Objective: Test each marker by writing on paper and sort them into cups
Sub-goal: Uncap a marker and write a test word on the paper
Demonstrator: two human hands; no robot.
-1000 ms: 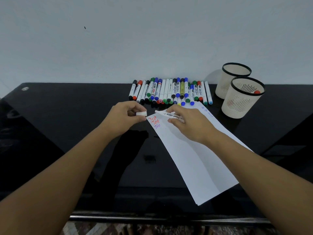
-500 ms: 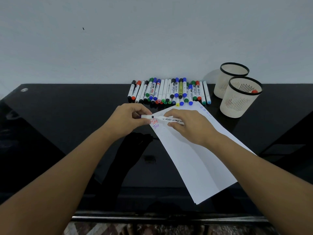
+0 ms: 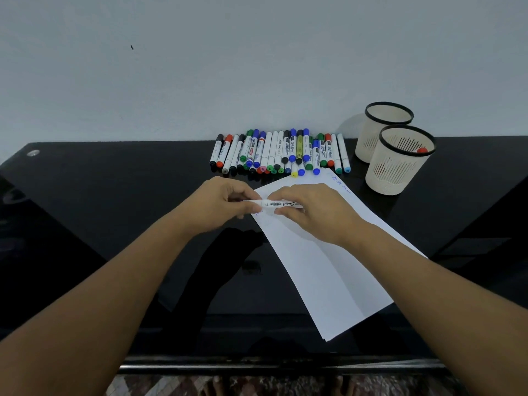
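The marker point(image 3: 273, 204) in my fingers is white with black lettering and a barcode. The paper point(image 3: 328, 267) is white with faint blue writing near its far corner. The table point(image 3: 114, 210) is glossy black. The row of markers point(image 3: 280, 152) has white barrels and black, red, green and blue caps. Both cups point(image 3: 398, 160) are cream with black rims and slotted walls.

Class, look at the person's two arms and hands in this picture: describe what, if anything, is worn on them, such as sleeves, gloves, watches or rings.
Both forearms are bare right up to the picture's edge, with no sleeve in view. The left hand and right hand wear no gloves. No watch or bracelet shows on either wrist, and no ring shows on the visible fingers.
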